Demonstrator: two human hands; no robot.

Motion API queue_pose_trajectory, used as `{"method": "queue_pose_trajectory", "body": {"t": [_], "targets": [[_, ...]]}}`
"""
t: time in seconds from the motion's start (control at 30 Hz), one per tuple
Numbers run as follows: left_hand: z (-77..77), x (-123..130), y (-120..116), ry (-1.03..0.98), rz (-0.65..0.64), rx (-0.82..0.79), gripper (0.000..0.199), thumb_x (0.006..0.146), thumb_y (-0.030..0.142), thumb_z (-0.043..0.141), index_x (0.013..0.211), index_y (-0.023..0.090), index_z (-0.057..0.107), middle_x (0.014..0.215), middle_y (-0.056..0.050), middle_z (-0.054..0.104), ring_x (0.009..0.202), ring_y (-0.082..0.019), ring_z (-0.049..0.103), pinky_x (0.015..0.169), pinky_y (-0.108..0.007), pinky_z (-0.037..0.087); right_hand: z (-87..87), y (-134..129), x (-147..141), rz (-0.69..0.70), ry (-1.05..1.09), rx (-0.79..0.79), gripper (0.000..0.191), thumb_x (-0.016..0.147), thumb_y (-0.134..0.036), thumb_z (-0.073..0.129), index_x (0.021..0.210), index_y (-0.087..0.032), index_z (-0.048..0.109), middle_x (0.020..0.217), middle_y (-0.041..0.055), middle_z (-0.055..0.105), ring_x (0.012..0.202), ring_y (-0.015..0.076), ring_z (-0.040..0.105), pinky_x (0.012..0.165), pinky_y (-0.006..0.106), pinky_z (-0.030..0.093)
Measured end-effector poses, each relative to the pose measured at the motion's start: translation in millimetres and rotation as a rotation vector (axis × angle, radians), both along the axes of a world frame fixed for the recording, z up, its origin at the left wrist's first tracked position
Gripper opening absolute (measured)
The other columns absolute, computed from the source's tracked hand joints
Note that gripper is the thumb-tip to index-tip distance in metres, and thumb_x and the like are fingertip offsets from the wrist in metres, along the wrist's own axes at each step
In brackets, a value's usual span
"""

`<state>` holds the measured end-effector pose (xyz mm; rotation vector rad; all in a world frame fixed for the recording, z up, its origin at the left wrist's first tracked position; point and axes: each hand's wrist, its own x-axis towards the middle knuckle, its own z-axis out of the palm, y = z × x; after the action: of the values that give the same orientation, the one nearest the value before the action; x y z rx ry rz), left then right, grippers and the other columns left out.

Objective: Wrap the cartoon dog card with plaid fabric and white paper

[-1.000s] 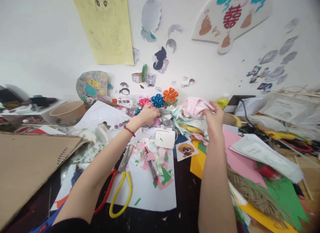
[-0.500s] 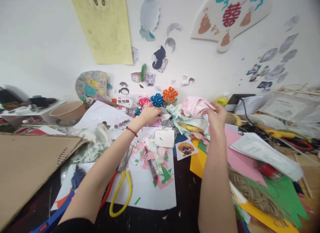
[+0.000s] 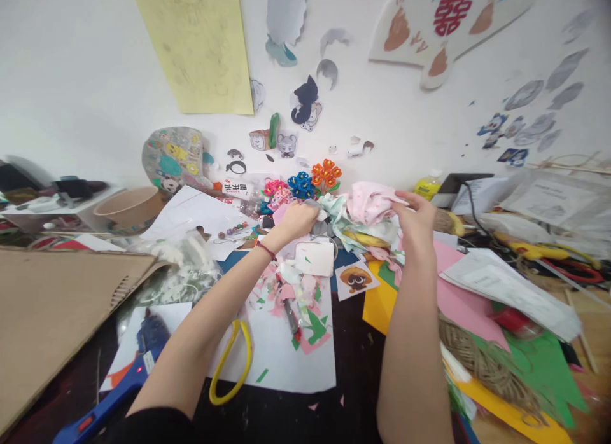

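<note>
At the back of the table my right hand (image 3: 416,218) has its fingers closed on the edge of a pale pink cloth (image 3: 370,202). That cloth lies bunched over a mint-and-white cloth (image 3: 341,220). My left hand (image 3: 300,220) is curled beside some crumpled grey material (image 3: 323,224); its fingertips are partly hidden, so what they grip is unclear. Just behind it are bead flowers in pink (image 3: 277,193), blue (image 3: 301,185) and orange (image 3: 326,173). A white rectangular case (image 3: 315,259) sits in front of the left hand.
Paper scraps (image 3: 281,291) cover a white sheet (image 3: 291,374). Yellow-handled scissors (image 3: 247,348) lie under my left forearm, near a blue glue gun (image 3: 114,393) with a lit light. Cardboard (image 3: 57,317) occupies the left; coloured paper (image 3: 470,291) and twine (image 3: 482,361) crowd the right.
My left hand has shifted slightly right, toward the cloths, and a mauve piece beside it has changed position. My right hand stays on the pink cloth. The view has tilted slightly down.
</note>
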<state>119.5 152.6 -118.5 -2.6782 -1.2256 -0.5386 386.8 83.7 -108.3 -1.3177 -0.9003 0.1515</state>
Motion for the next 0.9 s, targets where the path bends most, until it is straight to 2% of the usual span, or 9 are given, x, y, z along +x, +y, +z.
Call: {"method": "queue_pose_trajectory", "body": {"t": [0.17, 0.27, 0.47, 0.63, 0.8, 0.9], "targets": [[14.7, -4, 7, -0.211, 0.085, -0.027, 0.015, 0.090, 0.022, 0.051, 0.094, 0.019, 0.065, 0.084, -0.008, 0.072, 0.084, -0.024, 0.067, 0.075, -0.032, 0.045, -0.8, 1, 1, -0.016, -0.009, -0.002, 0.034, 0.062, -0.021, 0.064, 0.094, -0.018, 0.075, 0.088, 0.0054, 0.070, 0.085, 0.0246, 0.063, 0.082, 0.044, 0.055], [22.8, -4, 11, -0.349, 0.105, -0.035, 0.014, 0.090, 0.018, 0.050, 0.093, 0.018, 0.064, 0.086, -0.008, 0.072, 0.081, -0.024, 0.066, 0.076, -0.033, 0.045, 0.3, 0, 1, -0.020, -0.008, 0.000, 0.033, 0.062, -0.020, 0.063, 0.093, -0.018, 0.075, 0.087, 0.0052, 0.069, 0.085, 0.0246, 0.063, 0.081, 0.043, 0.055], [39.1, 5, 14, -0.533, 0.068, -0.104, 0.009, 0.087, 0.013, 0.053, 0.086, 0.018, 0.061, 0.081, -0.007, 0.071, 0.079, -0.023, 0.067, 0.079, -0.032, 0.046, 2.7, -2, -1, -0.025, 0.008, -0.006, 0.034, 0.062, -0.020, 0.061, 0.093, -0.018, 0.076, 0.086, 0.0057, 0.070, 0.084, 0.0248, 0.064, 0.082, 0.044, 0.055], [55.2, 12, 20, -0.667, 0.051, -0.158, 0.009, 0.089, 0.014, 0.052, 0.093, 0.018, 0.059, 0.077, -0.004, 0.071, 0.076, -0.020, 0.069, 0.078, -0.031, 0.049, 2.9, -2, -3, -0.014, 0.013, -0.040, 0.036, 0.061, -0.018, 0.059, 0.093, -0.018, 0.076, 0.085, 0.0058, 0.069, 0.083, 0.0251, 0.064, 0.084, 0.045, 0.054], [57.9, 14, 25, -0.731, 0.026, -0.179, 0.005, 0.087, 0.014, 0.055, 0.087, 0.019, 0.058, 0.073, -0.002, 0.071, 0.073, -0.019, 0.069, 0.077, -0.030, 0.050, 1.9, -5, -2, 0.008, -0.025, -0.048, 0.039, 0.061, -0.016, 0.056, 0.094, -0.018, 0.076, 0.086, 0.0057, 0.069, 0.083, 0.0253, 0.063, 0.084, 0.045, 0.053], [54.6, 11, 27, -0.753, 0.019, -0.168, 0.005, 0.086, 0.015, 0.055, 0.087, 0.019, 0.058, 0.074, -0.002, 0.071, 0.073, -0.019, 0.069, 0.078, -0.031, 0.051, 7.7, -11, -5, 0.004, -0.189, -0.046, 0.046, 0.060, -0.014, 0.053, 0.100, -0.018, 0.075, 0.093, 0.0078, 0.067, 0.089, 0.0272, 0.061, 0.090, 0.048, 0.050]]}}
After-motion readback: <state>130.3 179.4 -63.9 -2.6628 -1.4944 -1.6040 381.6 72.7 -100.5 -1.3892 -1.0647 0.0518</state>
